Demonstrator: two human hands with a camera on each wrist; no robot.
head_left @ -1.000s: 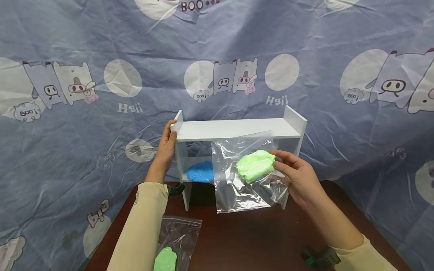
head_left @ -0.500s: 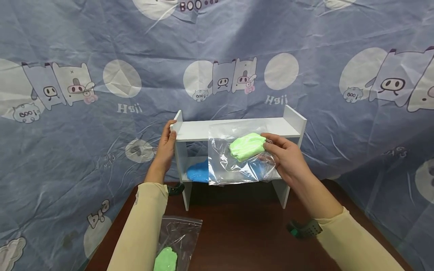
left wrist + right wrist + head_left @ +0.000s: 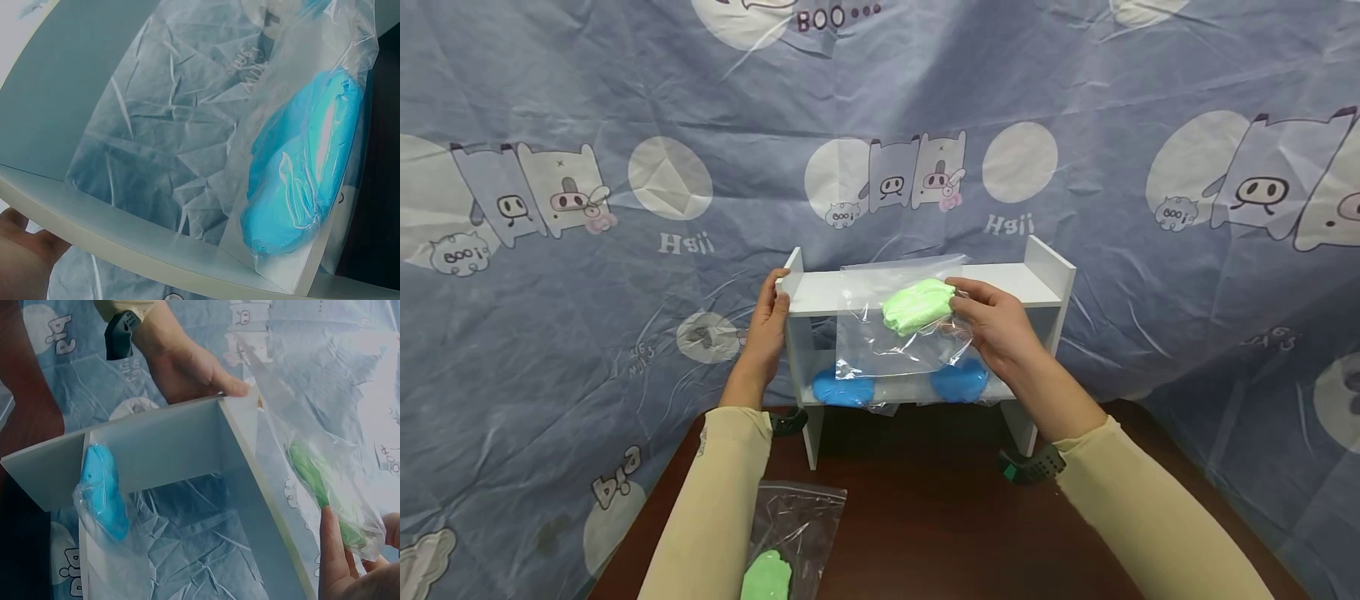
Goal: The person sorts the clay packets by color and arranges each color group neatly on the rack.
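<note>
My left hand (image 3: 766,329) grips the upper left side panel of a small white shelf (image 3: 1033,287), thumb at the front edge. In the right wrist view the same hand's thumb (image 3: 230,384) lies on the panel's corner. Between thumb and fingers, my right hand (image 3: 997,327) pinches a clear zip bag holding a bright green clay-like lump (image 3: 919,307). This bag hangs in front of the top board, and whether it touches the board cannot be told. Two bagged blue lumps, one left (image 3: 844,388) and one right (image 3: 959,381), lie on the lower board.
Another clear bag with a green lump (image 3: 767,575) lies on the dark brown table (image 3: 925,533), partly behind the left sleeve. A printed blue-grey cloth (image 3: 715,100) hangs behind the shelf. Raised side panels (image 3: 1051,265) edge the top board.
The right hand has carried the green bag up and to the left, from before the lower board to the top board. The right blue lump has come into view. My left hand stays put.
</note>
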